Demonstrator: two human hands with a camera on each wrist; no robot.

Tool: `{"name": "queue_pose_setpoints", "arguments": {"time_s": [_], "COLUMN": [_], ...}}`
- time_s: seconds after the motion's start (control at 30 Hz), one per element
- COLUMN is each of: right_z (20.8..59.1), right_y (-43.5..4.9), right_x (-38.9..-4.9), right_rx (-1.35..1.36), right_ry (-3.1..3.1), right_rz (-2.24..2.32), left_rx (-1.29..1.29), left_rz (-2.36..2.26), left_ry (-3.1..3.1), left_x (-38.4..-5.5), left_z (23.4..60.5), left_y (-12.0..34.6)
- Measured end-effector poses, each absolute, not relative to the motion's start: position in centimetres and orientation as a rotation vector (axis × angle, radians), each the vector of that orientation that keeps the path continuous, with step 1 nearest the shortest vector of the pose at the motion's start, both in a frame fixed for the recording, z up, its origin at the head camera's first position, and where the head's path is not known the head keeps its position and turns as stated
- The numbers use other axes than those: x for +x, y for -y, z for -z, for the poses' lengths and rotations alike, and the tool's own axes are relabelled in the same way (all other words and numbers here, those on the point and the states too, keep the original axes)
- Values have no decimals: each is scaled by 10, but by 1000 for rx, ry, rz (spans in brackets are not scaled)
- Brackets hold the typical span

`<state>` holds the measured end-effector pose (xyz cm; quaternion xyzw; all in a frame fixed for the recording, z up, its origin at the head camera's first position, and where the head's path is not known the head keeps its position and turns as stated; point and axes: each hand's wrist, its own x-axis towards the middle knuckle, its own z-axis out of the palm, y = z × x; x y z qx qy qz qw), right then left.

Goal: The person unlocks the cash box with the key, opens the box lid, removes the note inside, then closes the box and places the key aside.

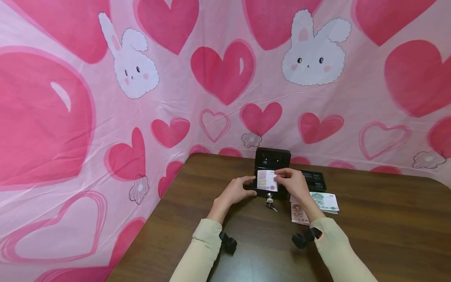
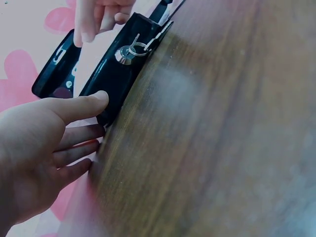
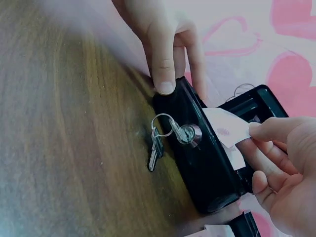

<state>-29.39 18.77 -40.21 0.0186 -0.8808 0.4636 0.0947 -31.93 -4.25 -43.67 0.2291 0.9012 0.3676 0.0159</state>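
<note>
A black cash box point(image 3: 207, 168) stands on the table with its lid point(image 1: 264, 158) raised at the back. My left hand point(image 1: 235, 190) touches the box's left front corner, thumb on the front wall and nearly straight fingers along the side. Over the box, my right hand point(image 1: 295, 183) pinches the edge of a pale banknote point(image 1: 266, 181) with purple and yellow print between thumb and fingers. Part of the note lies down inside the box, its lower end hidden by the front wall in the right wrist view. Keys on a ring point(image 3: 154, 150) hang from the front lock point(image 3: 189, 134).
Right of the box lies a black compartment tray point(image 1: 318, 180). Green banknotes point(image 1: 325, 201) and a brownish 20 note point(image 1: 298, 214) rest on the wooden table point(image 1: 387, 227), partly under my right forearm. A pink heart-and-rabbit cloth point(image 1: 218, 23) hangs behind the table's back edge.
</note>
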Motion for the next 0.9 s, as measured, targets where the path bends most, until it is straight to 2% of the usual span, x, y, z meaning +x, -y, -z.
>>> {"name": "queue_pose_setpoints", "arguments": {"time_s": [0.37, 0.9], "right_z": [404, 382], "right_y": [-199, -212], "right_x": [-283, -263], "right_rx": [63, 183], "right_ry": [2490, 2365], "right_rz": [-1434, -1547], "left_rx": [708, 732], "left_rz": [-1140, -1153], "left_ry": [-2804, -2821], "left_x": [-320, -323], "left_z": [438, 438], "left_y": [40, 40]}}
